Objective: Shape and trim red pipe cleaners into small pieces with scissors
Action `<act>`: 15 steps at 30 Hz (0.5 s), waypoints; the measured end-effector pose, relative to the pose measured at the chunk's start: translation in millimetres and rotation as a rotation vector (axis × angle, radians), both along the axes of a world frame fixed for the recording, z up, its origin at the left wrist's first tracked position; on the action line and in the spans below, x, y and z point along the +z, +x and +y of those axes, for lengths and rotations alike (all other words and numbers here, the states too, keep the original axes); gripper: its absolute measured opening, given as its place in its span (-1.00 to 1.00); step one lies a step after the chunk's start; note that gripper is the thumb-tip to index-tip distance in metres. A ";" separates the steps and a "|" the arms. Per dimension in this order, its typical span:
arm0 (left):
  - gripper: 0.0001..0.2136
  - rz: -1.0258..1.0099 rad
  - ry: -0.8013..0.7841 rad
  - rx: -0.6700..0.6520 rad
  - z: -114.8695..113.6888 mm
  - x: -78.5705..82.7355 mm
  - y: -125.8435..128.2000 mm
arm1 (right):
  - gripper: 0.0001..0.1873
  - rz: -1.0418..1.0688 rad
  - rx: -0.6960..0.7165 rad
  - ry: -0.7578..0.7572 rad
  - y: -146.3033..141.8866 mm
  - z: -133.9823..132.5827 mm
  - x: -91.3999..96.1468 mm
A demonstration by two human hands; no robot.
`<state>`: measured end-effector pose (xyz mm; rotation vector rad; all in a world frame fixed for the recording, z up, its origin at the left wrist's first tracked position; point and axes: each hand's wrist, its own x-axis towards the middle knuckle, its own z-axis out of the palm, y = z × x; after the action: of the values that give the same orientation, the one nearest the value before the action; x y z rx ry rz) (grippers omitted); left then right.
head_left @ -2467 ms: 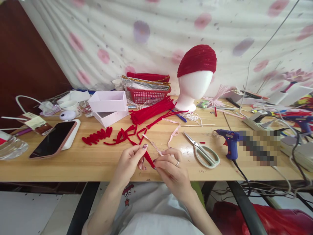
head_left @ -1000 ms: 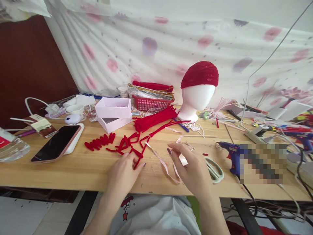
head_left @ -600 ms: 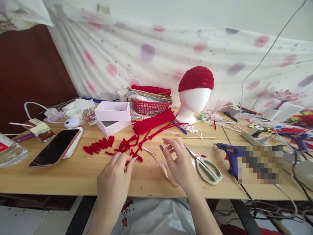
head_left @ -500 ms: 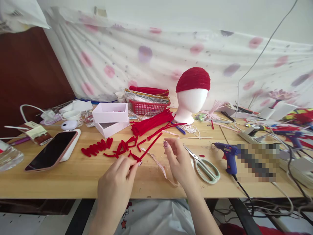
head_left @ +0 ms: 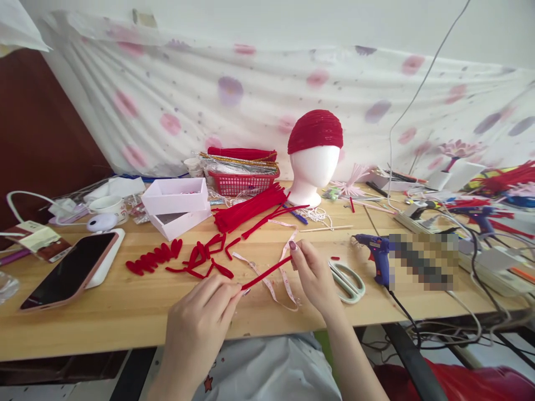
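Note:
A red pipe cleaner (head_left: 267,273) stretches straight between my two hands above the table's front. My left hand (head_left: 207,309) pinches its lower end, and my right hand (head_left: 310,273) grips its upper end between thumb and fingers. Behind them a pale measuring tape (head_left: 267,284) lies curled on the wood. Bent red pipe cleaner pieces (head_left: 204,253) and a row of short red loops (head_left: 154,257) rest to the left. Farther back is a bundle of red pipe cleaners (head_left: 251,209). Green-handled scissors (head_left: 351,284) lie right of my right hand, their blades mostly hidden behind it.
A white foam head (head_left: 313,167) wears a red cap. A blue glue gun (head_left: 378,253) with its cord is at the right, near a power strip (head_left: 418,225). At the left are a phone (head_left: 71,270) and white boxes (head_left: 175,195); a red basket (head_left: 246,184) stands behind.
My right hand, open and apart from the pipe cleaner before, has closed on its free end. The pipe cleaner now slants lower between both hands. The whole view has shifted slightly.

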<state>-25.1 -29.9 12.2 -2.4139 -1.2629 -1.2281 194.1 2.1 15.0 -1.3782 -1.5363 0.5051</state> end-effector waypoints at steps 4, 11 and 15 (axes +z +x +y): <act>-0.90 0.015 0.004 0.000 0.5 0.1 -2.0 | -0.58 -0.031 0.002 -0.019 9.0 -3.7 -6.8; -0.93 -0.004 -0.016 -0.026 0.5 -0.7 -1.3 | -0.59 -0.218 -0.125 0.011 12.8 -5.4 -16.4; -0.94 -0.020 -0.023 -0.056 -0.2 -1.3 -0.6 | -0.54 -0.281 -0.137 0.027 12.5 -2.1 -21.6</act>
<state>-25.7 -30.1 10.9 -2.4750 -1.2292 -1.2628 206.7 0.0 -6.6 -1.5710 -1.6488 0.2117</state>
